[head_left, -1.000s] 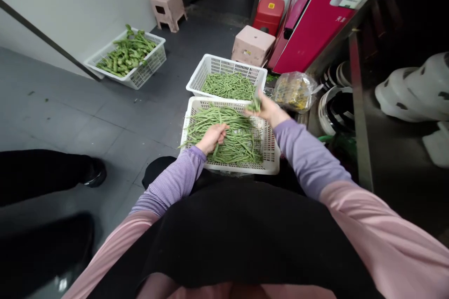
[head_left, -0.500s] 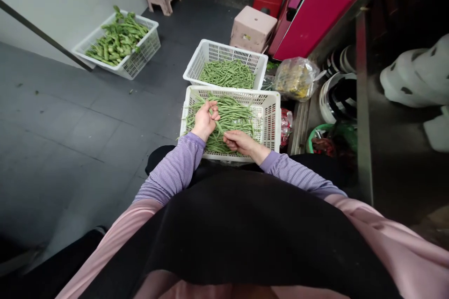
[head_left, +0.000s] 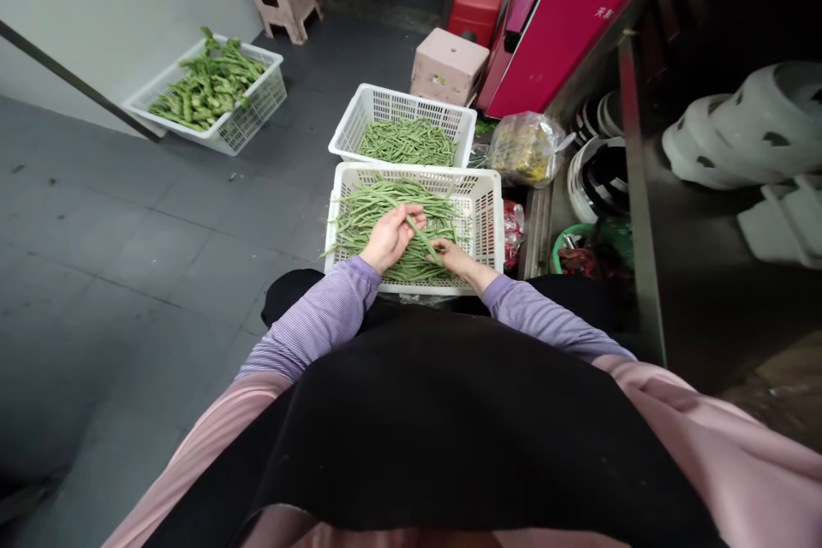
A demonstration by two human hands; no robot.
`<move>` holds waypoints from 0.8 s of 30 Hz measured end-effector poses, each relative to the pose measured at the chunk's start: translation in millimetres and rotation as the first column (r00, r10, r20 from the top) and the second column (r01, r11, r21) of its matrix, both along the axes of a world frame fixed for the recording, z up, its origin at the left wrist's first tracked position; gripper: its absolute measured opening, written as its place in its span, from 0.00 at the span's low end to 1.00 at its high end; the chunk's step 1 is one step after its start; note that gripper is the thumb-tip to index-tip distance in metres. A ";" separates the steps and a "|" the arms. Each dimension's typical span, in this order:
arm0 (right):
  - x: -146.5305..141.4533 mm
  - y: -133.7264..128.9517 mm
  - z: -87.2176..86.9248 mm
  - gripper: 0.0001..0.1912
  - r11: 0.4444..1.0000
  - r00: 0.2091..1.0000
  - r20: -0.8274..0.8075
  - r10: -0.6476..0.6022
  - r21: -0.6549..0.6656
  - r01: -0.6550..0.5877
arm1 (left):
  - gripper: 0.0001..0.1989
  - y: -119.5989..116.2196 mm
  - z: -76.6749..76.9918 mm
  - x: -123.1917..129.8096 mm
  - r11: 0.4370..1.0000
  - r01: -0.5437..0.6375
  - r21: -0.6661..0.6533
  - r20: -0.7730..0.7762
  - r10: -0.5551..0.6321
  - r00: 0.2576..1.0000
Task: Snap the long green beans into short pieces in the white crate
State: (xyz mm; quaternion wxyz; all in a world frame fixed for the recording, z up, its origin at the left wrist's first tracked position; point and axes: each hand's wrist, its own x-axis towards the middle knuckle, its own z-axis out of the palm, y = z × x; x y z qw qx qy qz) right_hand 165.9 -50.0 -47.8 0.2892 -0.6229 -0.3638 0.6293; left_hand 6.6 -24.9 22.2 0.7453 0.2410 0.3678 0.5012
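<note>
My left hand (head_left: pixel 391 235) is closed around green beans, which slant from its fingers toward my right. At the lower ends of these beans (head_left: pixel 424 237), my right hand (head_left: pixel 453 257) pinches with thumb and fingers. Both hands are over the near white basket (head_left: pixel 488 223), where long green beans (head_left: pixel 360 218) lie in a heap, mostly on the left and in the middle. Directly behind it stands another white basket (head_left: pixel 467 133) holding shorter pieces of green bean (head_left: pixel 408 141).
A third white basket (head_left: pixel 257 116) with thicker green vegetables (head_left: pixel 209 86) stands by the wall. Pink stools (head_left: pixel 449 64) and a red stool (head_left: pixel 475 8) are farther back. On the right are a tied plastic bag (head_left: pixel 527 147), stacked buckets (head_left: pixel 581 188) and a metal rail (head_left: pixel 642 214).
My left hand has come down and right, closer to my right hand. Beans now stretch visibly between the two hands. The camera view has tilted slightly.
</note>
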 end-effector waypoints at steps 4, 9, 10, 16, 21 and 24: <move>-13.1 -1.9 35.3 0.12 0.968 0.862 -0.500 0.078 -0.167 -0.185 | 0.12 2.9 -14.9 -0.4 0.996 0.062 -0.064 -0.125 -0.069 0.990; -18.2 -12.3 52.7 0.18 0.959 0.822 -0.569 0.020 -0.221 -0.176 | 0.11 14.1 -19.4 -10.9 0.997 0.012 -0.079 -0.255 -0.032 0.966; -16.9 -13.2 50.9 0.19 0.961 0.836 -0.548 -0.030 -0.245 -0.127 | 0.11 14.0 -16.8 -12.3 0.998 -0.046 -0.037 -0.285 0.033 0.958; -4.1 3.1 27.5 0.20 0.859 0.850 -0.248 -0.465 -0.357 0.366 | 0.13 -22.6 0.1 4.8 0.883 0.250 0.397 -0.564 0.020 0.826; 1.8 5.3 30.8 0.17 0.923 0.858 -0.449 -0.248 -0.378 0.069 | 0.18 -18.6 -10.6 10.1 0.950 0.268 0.157 -0.406 -0.186 0.895; -3.4 -1.5 42.4 0.19 0.923 0.786 -0.610 -0.100 -0.352 -0.156 | 0.16 -2.2 -20.6 4.5 0.982 0.186 0.031 -0.316 -0.167 0.934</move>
